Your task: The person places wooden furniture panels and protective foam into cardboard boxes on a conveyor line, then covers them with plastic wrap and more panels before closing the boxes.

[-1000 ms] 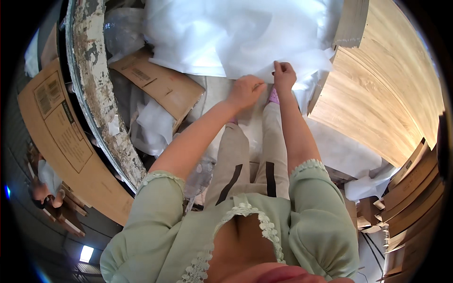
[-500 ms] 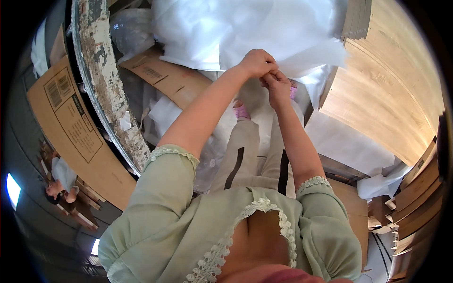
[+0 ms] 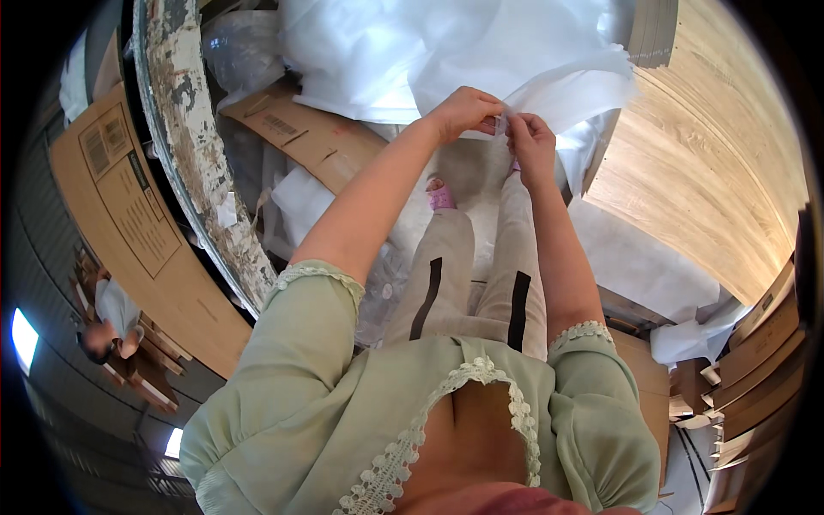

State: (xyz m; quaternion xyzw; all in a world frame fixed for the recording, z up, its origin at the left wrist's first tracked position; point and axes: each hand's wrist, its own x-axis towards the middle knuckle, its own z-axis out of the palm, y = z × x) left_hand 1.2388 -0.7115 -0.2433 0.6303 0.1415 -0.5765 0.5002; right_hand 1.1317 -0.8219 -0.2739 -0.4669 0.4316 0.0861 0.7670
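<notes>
Parting, left hand point(image 3: 463, 115) and right hand point(image 3: 533, 148) pinch sheeting point(image 3: 481, 60).

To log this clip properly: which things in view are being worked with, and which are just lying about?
In hand:
- white sheet, its edge between left hand and right hand

Lying about:
- torn cardboard
- wood-grain panel
- clear plastic
</notes>
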